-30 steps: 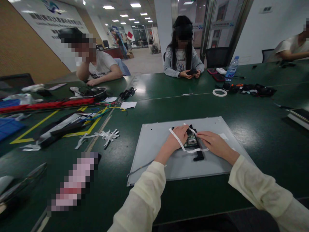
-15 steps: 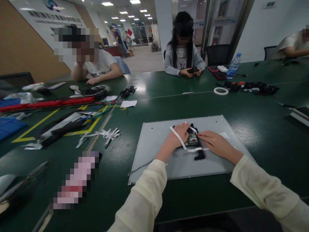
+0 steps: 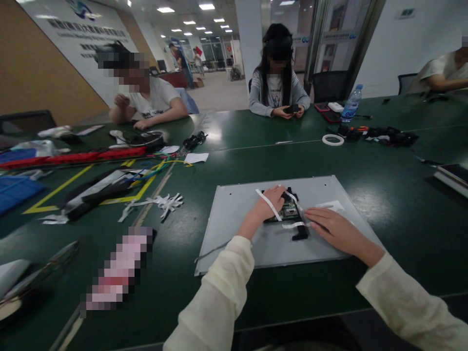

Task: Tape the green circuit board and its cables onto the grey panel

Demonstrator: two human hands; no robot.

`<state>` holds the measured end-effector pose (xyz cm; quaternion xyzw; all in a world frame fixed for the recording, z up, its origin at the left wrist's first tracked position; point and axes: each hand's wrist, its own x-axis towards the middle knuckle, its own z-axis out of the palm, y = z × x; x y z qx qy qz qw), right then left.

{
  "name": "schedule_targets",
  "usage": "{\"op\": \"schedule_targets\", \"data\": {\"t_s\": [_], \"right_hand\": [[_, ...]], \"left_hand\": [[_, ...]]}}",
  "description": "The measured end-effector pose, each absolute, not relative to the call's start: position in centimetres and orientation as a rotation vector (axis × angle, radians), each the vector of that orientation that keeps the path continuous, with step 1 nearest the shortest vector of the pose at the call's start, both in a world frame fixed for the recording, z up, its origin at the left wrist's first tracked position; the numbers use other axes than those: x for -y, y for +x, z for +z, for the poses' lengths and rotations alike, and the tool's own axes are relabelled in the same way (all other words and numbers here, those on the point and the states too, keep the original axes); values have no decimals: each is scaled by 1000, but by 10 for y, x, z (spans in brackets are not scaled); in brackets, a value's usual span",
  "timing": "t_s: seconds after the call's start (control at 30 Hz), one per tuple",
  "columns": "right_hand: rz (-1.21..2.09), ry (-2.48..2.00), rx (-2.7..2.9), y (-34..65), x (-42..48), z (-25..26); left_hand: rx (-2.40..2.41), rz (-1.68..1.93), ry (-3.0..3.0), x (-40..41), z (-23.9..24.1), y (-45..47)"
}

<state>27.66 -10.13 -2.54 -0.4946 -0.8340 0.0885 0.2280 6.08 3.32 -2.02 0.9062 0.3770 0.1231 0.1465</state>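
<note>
A grey metal panel (image 3: 234, 229) lies flat on the green table (image 3: 395, 209) in front of me. A small green circuit board (image 3: 288, 211) with black parts sits at its middle, crossed by white tape strips (image 3: 268, 204). My left hand (image 3: 272, 201) rests on the board's left side, fingers curled over a tape strip. My right hand (image 3: 329, 228) lies flat on the panel just right of the board, fingers stretched out with the tips on a white tape strip (image 3: 298, 224).
Loose white tape scraps (image 3: 163, 202), cables, black bars and a red strip (image 3: 73, 157) clutter the left of the table. A tape roll (image 3: 332, 140), a water bottle (image 3: 351, 104) and black gear lie far right. Three people sit across the table.
My right hand has slid down and to the right off the board onto the panel. My left hand has stayed on the board.
</note>
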Motion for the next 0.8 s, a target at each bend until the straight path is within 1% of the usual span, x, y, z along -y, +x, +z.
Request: {"op": "schedule_targets", "data": {"t_s": [0.13,0.2,0.33,0.4,0.47,0.63,0.8], "right_hand": [[312,-1395,2129,281,110,-30],[344,-1419,2056,282,114,-32],[394,-1448,1961,281,119,-33],[419,-1445,1935,281,120,-33],[435,-1438,1923,281,121,-32],[410,-1436,1917,280,122,-31],[380,-1465,1908,275,119,-22]], "left_hand": [[-1156,556,2513,-20,8,60],[-1280,641,2442,-4,29,58],[-1609,411,2409,39,55,53],[-1597,233,2374,56,53,51],[-1580,163,2310,68,45,51],[-1479,257,2091,73,23,58],[-1461,360,2071,73,23,64]]}}
